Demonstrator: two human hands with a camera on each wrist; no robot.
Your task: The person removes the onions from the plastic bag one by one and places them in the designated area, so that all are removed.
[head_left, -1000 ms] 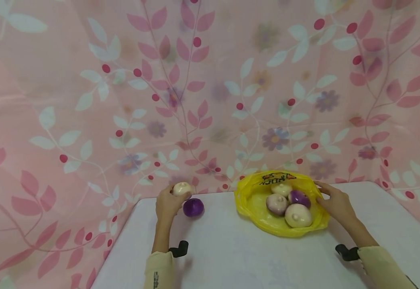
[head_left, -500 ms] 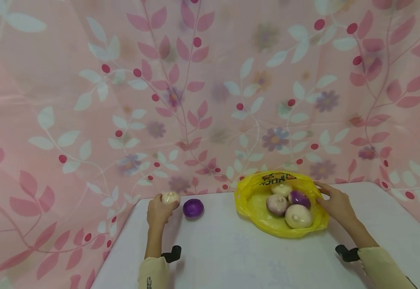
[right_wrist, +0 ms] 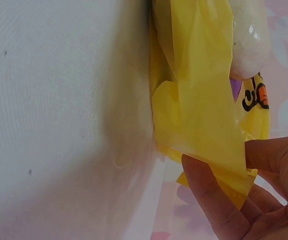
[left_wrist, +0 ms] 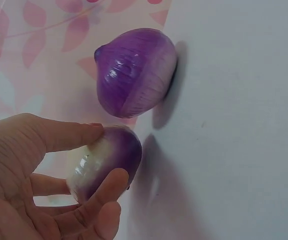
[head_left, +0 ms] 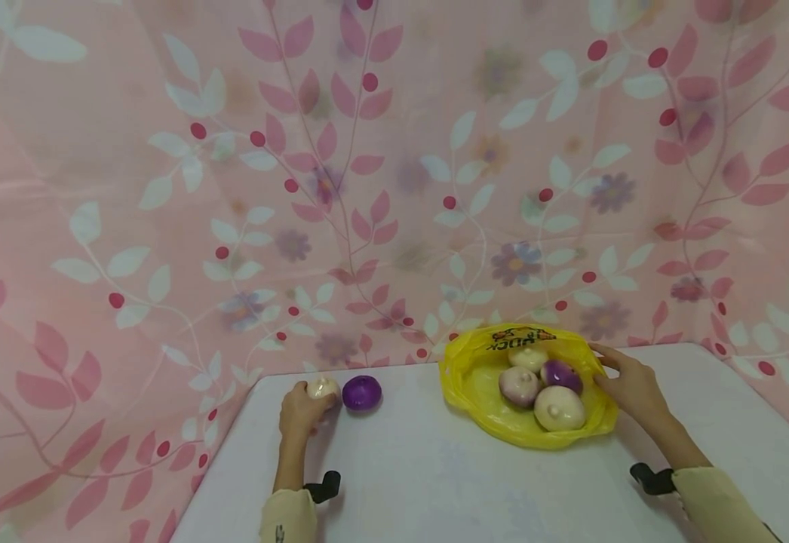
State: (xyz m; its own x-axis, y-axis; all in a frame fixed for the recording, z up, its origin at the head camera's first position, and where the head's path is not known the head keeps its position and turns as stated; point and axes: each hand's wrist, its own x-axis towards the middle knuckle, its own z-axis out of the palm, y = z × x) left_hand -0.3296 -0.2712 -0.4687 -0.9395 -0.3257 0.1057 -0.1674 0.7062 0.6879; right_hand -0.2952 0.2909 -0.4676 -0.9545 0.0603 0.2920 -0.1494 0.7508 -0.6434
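My left hand (head_left: 302,411) grips a cream and purple onion (left_wrist: 108,162) between thumb and fingers, low over the table at the left. Whether the onion touches the cloth I cannot tell. Just right of it sits a deep purple onion (head_left: 362,394), apart from my fingers. At the right, my right hand (head_left: 635,386) pinches the rim of a yellow plastic bag (right_wrist: 199,100) between thumb and fingers. The bag lies with its mouth spread open. Inside are several onions, among them a whitish one (head_left: 560,408) in front and a purple one (head_left: 561,376) behind it.
A white cloth covers the table (head_left: 428,475). Behind its far edge hangs a pink curtain (head_left: 408,188) with leaves and flowers. Dark print (head_left: 522,336) shows on the bag's back wall.
My left hand has carried the cream and purple onion left, away from above the purple onion, and down toward the cloth. My right hand keeps its place on the bag.
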